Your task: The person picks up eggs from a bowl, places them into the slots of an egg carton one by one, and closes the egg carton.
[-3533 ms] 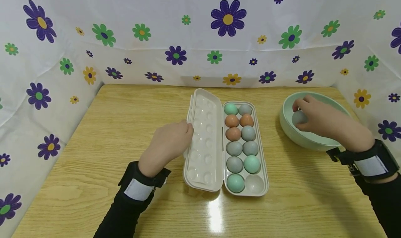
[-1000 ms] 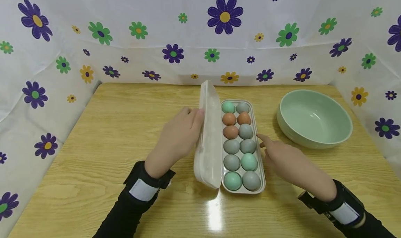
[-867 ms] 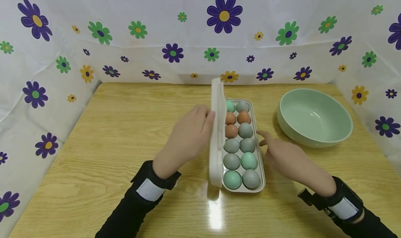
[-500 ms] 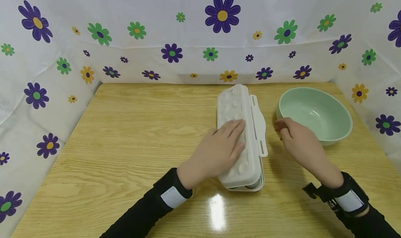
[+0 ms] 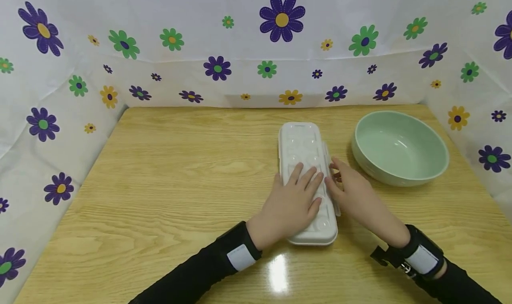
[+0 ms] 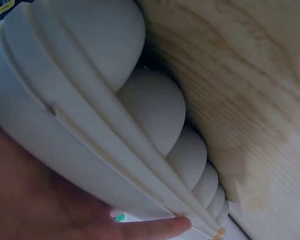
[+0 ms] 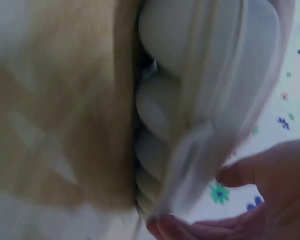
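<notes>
A white plastic egg carton (image 5: 301, 139) stands on the table with its lid down, so the eggs are hidden. My left hand (image 5: 290, 206) rests on top of the lid with fingers spread straight. In the left wrist view, one finger (image 6: 155, 228) lies along the carton's side, above the row of rounded cups (image 6: 155, 107). My right hand (image 5: 356, 195) is at the carton's right side, by the side flap (image 7: 187, 167), which hangs outward. Its fingertips touch the flap's edge, while the thumb is near the lid; the fingers are loosely bent and do not pinch the flap.
A pale green bowl (image 5: 400, 155) stands to the right of the carton, close behind my right hand. The wooden table (image 5: 168, 184) stretches out to the left. A white flowered cloth (image 5: 180, 68) bounds the back and sides.
An egg went from the bowl into the carton's last cup. My left hand swung the lid over from the left and down, then flattened on it. My right hand moved left to the flap.
</notes>
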`<state>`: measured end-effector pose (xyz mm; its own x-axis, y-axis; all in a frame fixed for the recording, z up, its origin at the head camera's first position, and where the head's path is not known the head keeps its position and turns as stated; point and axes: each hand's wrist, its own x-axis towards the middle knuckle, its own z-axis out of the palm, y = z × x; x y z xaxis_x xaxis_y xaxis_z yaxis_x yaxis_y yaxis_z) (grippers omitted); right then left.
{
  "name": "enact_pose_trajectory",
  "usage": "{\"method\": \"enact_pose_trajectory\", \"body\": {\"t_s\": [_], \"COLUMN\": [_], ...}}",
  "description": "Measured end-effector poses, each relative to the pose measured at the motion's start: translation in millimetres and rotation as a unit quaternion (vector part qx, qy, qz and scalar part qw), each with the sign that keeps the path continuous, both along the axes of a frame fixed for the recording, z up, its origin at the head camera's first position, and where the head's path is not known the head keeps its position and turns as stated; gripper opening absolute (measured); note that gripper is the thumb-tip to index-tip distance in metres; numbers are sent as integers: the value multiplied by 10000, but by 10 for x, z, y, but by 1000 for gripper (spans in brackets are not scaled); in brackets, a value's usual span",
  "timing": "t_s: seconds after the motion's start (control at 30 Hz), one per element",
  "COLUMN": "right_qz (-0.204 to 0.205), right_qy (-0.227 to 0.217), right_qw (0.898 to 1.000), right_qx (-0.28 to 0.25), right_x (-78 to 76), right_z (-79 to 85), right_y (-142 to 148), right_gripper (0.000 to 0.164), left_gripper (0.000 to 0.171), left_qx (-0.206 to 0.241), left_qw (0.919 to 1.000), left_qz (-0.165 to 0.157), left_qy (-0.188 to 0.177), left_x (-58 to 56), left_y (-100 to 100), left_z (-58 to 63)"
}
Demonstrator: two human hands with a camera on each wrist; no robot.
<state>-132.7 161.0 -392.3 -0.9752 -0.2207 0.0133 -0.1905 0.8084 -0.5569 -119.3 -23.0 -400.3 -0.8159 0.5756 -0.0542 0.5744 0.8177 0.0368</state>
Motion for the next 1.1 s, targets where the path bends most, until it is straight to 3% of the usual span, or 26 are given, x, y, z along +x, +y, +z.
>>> {"method": "enact_pose_trajectory", "body": {"t_s": [0.17,0.33,0.63,0.8,0.97,1.1], "right_qz": [-198,-470,-528,-437,-391,-308], "right_qy": [329,388,50,76,744,1709], "right_qw": [9993,9981,9932,9963,9964,9833], "right_qx": [22,-135,-1038,-732,-45,547], "right_x": [62,128,70,36,-115,-359], "right_z": [-63,-57,-14,-19,72,302], "right_y": [-128,-197,-212,-232,-189,-53], "right_gripper": [50,48,47,46,45,46], "left_gripper": [56,56,62,60,56,59], "left_qx": [27,75,362,432,755,1069], "left_qw": [9999,9996,9991,9990,9966,9882], "left_qz": [-57,-119,-141,-71,333,1080], "left_qy": [118,264,151,65,8,212], "left_x": [45,50,-16,-32,-180,-484], "left_y": [14,29,3,2,-37,-235], "left_z": [-10,-36,-21,-35,23,279]}}
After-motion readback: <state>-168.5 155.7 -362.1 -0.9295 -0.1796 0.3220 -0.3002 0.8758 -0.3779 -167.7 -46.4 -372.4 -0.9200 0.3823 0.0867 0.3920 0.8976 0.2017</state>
